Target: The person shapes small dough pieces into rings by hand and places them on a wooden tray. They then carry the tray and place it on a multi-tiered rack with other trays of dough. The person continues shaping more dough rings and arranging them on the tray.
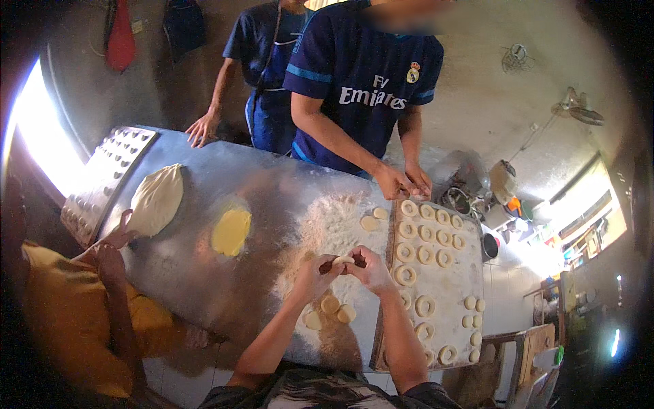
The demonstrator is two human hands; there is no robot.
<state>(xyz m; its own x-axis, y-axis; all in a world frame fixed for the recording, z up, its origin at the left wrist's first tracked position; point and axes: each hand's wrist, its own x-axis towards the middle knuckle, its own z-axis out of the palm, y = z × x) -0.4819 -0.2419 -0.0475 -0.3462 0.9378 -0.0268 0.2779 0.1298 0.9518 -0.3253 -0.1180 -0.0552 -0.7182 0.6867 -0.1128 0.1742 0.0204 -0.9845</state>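
Note:
Over the floured metal table, my left hand (318,275) and my right hand (370,272) pinch a small pale piece of dough (344,260) between their fingertips. Both hands are closed on it, and its full shape is partly hidden by the fingers. Just below my left hand lie several round dough pieces (330,304). Loose flour (334,221) is spread beyond my hands. To the right, a floured wooden board (460,290) bears rows of dough rings (425,306) and, along its right side, small dough discs (476,320).
Across the table (272,160), one person's hands (407,183) meet at the board's far edge; another person's hand (203,129) rests on the table. At left, a person in yellow holds a cloth piping bag (158,198) beside a tray of moulds (112,174). Yellow dough or batter (231,230) lies mid-table.

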